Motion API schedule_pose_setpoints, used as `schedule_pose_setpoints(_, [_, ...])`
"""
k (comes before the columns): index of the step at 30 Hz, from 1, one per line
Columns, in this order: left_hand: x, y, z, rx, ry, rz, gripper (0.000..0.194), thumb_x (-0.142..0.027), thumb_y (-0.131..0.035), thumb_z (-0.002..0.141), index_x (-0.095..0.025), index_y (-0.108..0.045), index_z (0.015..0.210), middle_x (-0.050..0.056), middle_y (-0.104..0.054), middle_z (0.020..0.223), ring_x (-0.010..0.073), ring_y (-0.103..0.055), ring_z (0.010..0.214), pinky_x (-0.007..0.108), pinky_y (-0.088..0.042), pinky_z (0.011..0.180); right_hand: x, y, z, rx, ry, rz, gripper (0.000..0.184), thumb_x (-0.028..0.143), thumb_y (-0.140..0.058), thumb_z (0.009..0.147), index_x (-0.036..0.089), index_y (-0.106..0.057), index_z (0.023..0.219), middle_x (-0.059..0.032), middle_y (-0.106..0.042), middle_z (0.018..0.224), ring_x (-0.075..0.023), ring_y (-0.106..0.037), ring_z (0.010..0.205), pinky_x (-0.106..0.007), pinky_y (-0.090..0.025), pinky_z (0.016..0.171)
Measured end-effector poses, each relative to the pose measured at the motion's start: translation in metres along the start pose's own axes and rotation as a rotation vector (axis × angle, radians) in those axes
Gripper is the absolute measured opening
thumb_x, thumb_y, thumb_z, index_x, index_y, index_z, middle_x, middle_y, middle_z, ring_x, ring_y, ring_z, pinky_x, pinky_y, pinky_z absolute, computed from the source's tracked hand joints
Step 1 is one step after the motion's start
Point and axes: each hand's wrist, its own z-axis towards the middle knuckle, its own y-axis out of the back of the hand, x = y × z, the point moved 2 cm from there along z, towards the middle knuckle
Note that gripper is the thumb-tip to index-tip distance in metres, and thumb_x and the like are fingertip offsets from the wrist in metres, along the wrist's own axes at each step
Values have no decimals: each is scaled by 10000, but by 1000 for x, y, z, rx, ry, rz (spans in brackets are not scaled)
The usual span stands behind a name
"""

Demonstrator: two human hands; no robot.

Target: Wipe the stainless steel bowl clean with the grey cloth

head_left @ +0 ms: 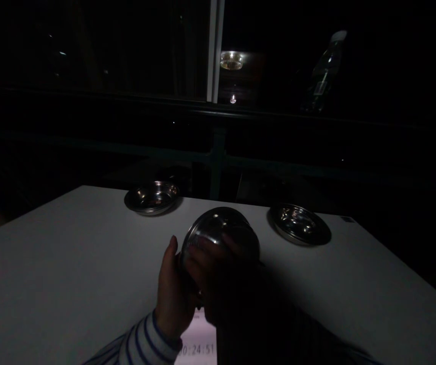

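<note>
Two hands, left (pixel 174 291) and right (pixel 218 268), are gripping a steel bowl (pixel 221 230) at the worktop's (pixel 100 253) centre. Other bowls are resting at its eleven o'clock (pixel 152 197) and two o'clock (pixel 299 224); a lit screen (pixel 198 337) is showing at six.

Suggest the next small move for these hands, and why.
I would ease the right hand back slightly: its shadowed fingers cover much of the near side of the metal bowl, while the left hand cups its left side and could probably steady it.
</note>
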Motion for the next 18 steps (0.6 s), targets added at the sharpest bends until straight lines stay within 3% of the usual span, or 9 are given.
schedule_pose_setpoints(5, [3,0,-1,-10,-58,29,266,-374,-642,737,-168,-642,568,-29,-569,416,110,-522,394,216,-441,461,-45,13,-1,-76,-265,33,393,310,-309,920,122,-495,1211,-132,-557,1247,-241,-445,1227,-486,-313,1065])
schedule_pose_setpoints(9, [3,-2,-4,71,55,97,432,-471,-529,796,-130,-659,566,20,-595,449,133,-537,407,256,-460,486,-66,15,-7,-121,-419,249,405,168,-232,911,90,-475,1226,-138,-570,1216,-190,-504,1157,-405,-428,991])
schedule_pose_setpoints(13, [4,-3,-5,82,50,145,526,-492,-434,839,-122,-645,530,33,-573,433,131,-523,401,263,-460,505,-51,13,1,-153,-357,183,366,181,-301,894,78,-527,1163,-140,-594,1185,-217,-500,1151,-441,-396,1009])
schedule_pose_setpoints(18, [6,-3,-3,45,-28,142,514,-450,-414,860,-140,-623,508,26,-576,457,117,-496,395,266,-465,527,-21,9,13,-27,-230,100,293,278,-417,879,140,-560,1094,-75,-619,1160,-218,-497,1156,-441,-333,1057])
